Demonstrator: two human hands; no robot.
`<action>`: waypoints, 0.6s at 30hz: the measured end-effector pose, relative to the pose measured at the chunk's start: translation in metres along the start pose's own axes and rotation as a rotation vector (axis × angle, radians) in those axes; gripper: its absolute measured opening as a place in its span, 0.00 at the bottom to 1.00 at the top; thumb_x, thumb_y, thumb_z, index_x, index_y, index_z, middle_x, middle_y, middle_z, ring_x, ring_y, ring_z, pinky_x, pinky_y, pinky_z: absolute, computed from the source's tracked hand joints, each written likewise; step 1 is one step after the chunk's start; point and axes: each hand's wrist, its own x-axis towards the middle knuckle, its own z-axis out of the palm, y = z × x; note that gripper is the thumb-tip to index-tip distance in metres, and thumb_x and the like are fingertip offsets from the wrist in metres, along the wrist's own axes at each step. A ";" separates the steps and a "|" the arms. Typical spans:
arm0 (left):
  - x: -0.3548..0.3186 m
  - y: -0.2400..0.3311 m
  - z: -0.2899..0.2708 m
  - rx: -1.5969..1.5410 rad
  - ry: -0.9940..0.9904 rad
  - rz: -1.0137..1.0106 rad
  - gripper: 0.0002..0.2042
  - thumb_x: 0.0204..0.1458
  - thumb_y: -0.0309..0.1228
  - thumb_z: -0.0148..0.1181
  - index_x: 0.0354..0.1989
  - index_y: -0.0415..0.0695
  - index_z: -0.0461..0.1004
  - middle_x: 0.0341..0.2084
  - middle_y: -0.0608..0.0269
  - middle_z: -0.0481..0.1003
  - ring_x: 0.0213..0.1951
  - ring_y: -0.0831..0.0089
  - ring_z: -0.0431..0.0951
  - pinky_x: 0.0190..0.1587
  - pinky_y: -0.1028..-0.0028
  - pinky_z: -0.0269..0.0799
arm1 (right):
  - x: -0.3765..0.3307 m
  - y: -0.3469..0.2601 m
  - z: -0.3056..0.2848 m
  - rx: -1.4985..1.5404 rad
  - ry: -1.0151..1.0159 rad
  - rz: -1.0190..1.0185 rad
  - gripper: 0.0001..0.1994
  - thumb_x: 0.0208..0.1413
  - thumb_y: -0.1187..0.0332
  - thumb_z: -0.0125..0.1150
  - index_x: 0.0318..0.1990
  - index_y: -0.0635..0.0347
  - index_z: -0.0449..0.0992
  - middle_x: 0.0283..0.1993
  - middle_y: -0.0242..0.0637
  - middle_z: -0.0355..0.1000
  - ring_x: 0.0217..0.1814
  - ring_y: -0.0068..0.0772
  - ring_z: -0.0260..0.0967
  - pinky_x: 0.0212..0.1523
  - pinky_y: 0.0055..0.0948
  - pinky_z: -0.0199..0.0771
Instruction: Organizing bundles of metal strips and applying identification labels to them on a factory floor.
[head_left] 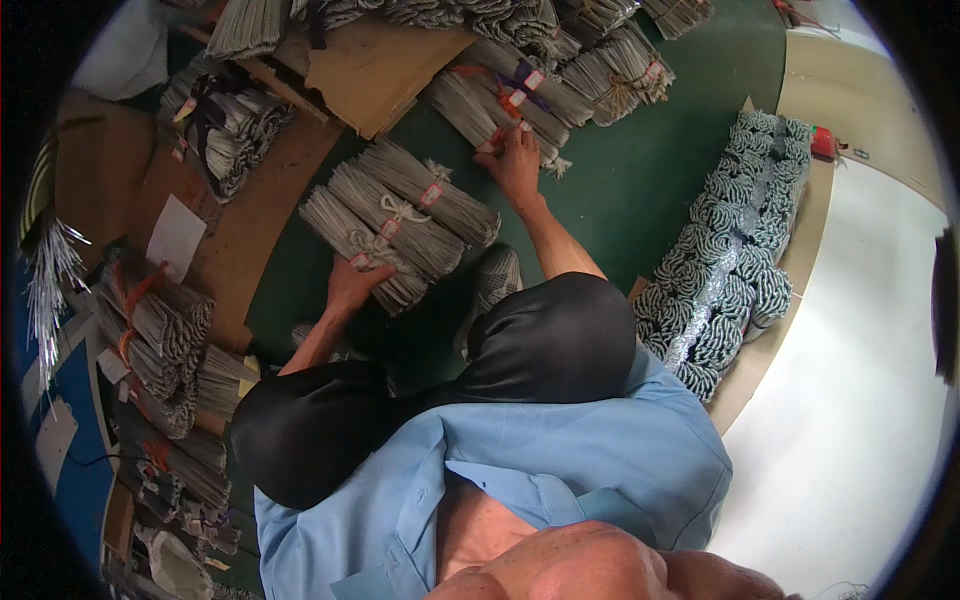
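Observation:
On the dark green floor in front of me lie several tied bundles of grey cords (385,215) side by side, with pale ties and small red-and-white tags. My left hand (352,288) grips the near left bundle at its side, the thumb on top and the other fingers partly hidden. Farther off and to the right, my right hand (515,165) is closed on another bundle of grey cords (470,108) that has orange and purple ties. Its fingers pinch close to an orange tie; exactly what lies between the fingertips is hidden.
More grey bundles (610,75) lie at the far side near a cardboard sheet (370,65). Others (155,335) are heaped at left beside a white paper (176,237). At right stands a long wrapped stack of looped grey cords (730,230). My shoes are close to the bundles.

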 end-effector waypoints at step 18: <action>0.009 -0.015 0.001 0.049 0.006 0.027 0.45 0.35 0.41 0.76 0.60 0.33 0.59 0.53 0.50 0.71 0.54 0.60 0.73 0.56 0.67 0.67 | -0.021 -0.047 -0.001 0.267 -0.155 -0.155 0.29 0.48 0.54 0.70 0.49 0.68 0.71 0.45 0.53 0.70 0.49 0.57 0.68 0.48 0.47 0.70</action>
